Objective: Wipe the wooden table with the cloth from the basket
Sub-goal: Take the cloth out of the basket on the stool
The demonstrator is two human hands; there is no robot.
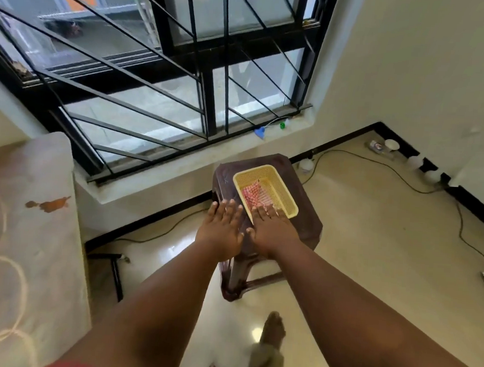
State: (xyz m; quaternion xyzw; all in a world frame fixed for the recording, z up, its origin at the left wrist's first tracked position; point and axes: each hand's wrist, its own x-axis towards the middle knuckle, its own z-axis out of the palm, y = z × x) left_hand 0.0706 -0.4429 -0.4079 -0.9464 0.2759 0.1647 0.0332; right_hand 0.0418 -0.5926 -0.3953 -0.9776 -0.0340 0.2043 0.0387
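While both hands hover flat, fingers spread, cloth (253,196) lies in basket (280,185) just beyond right hand (272,230).

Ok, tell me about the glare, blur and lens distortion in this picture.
Head view: daylight from the window puts bright glare patches on the glossy floor; the wide lens bends and tilts the window bars and walls; the foot is motion-blurred; the hands, basket and checked cloth are fairly sharp.
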